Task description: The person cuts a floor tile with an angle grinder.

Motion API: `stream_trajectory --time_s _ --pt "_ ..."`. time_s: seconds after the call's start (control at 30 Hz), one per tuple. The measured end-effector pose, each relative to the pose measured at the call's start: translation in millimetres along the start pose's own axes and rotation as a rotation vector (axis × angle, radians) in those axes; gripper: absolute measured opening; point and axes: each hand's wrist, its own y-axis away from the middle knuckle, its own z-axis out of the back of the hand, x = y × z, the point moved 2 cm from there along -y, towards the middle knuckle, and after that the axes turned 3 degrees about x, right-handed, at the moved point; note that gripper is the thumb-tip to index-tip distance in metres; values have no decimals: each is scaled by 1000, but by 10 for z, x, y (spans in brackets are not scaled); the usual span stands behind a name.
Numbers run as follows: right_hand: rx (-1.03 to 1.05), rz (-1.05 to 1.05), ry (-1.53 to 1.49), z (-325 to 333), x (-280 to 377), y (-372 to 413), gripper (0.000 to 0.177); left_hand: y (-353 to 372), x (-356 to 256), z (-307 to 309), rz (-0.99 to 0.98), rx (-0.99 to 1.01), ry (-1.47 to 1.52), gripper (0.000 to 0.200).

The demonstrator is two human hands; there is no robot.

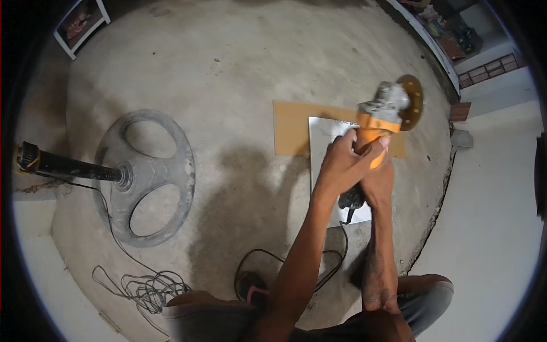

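An orange and grey angle grinder (383,114) with a brown round disc (411,102) is raised over a shiny metal sheet (325,148). The sheet lies on a brown board (290,134) on the concrete floor. My left hand (342,162) grips the grinder's orange body from the left side. My right hand (377,183) holds the rear of the grinder just below, where the black cord (343,239) leaves it. Both arms reach forward from my knees.
A grey stand-fan base (145,176) with a dark pole (68,166) lies on the floor at left. A tangle of thin cable (151,288) sits near my left knee. A picture frame (80,23) leans top left. A raised step edge (444,176) runs along the right.
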Motion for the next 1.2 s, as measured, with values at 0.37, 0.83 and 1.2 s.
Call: stream_trajectory --time_s 0.37,0.83,1.2 --pt "33 76 -125 -50 -741 -240 51 112 1591 -500 98 -186 -662 27" --pt "255 -81 -127 -28 -668 92 68 524 1524 -658 134 -697 -334 74" --pt "291 -135 -67 16 -692 23 73 417 1890 -419 237 -609 -276 81"
